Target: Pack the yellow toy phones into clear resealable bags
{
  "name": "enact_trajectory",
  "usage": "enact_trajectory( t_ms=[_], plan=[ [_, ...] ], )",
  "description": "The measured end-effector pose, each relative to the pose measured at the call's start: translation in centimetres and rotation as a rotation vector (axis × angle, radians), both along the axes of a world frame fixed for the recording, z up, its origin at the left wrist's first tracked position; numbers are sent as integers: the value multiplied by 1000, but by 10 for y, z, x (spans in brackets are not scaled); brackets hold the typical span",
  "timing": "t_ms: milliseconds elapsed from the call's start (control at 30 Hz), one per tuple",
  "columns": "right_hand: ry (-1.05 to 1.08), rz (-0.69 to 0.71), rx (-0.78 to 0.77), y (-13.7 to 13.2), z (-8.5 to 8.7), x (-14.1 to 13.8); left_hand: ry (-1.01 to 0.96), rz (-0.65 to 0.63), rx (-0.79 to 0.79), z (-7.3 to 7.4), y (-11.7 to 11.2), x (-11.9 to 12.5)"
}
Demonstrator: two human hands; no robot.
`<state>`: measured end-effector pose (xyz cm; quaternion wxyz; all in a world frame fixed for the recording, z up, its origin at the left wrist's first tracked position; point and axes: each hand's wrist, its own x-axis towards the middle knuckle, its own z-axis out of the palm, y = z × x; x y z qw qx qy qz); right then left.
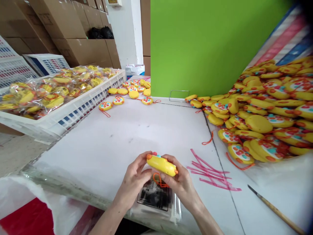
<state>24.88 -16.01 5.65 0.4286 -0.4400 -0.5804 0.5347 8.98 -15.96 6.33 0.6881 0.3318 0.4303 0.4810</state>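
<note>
Left hand [134, 179] and right hand [179, 186] clamp one yellow toy [161, 164] above a single printed bag [154, 195], half hidden beneath them.

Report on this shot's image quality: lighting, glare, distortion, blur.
Head view: lighting is soft and even, with faint shadows under the left hand and right hand; glints show on the plastic bags; wide-angle distortion bends the table edge; a dark blur covers the top right corner; the yellow toy looks sharp.
</note>
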Motion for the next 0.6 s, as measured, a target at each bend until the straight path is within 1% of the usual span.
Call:
enact_trajectory(
  t_ms=[67,100,167,233,300,367,433,467,500,533,567,600],
  plan=[
    [148,49,-128,2,2,-2,75,-42,46,-3,-2,-4],
    [168,61,-155,4,3,-2,105,-58,64,-4,-2,-7],
    [103,54,-124,8,5,-1,196,-65,105,-4,-2,-13],
    [-43,28,-5,12,9,2,346,-53,171,-1,0,-19],
    [-213,26,158,17,17,3,535,-33,297,4,3,-24],
    [-356,81,299,22,27,0,712,-25,454,11,7,-26],
    [-481,165,401,30,40,-4,821,-21,580,19,11,-29],
    [-533,194,444,36,47,-5,851,9,617,21,13,-30],
    [-576,192,490,43,54,-6,873,68,639,23,15,-31],
    [-604,150,536,51,62,-5,896,154,648,24,15,-32],
    [-612,70,571,60,70,-3,926,233,647,22,14,-32],
    [-600,-28,591,69,77,0,960,277,648,19,12,-32]
  ],
)
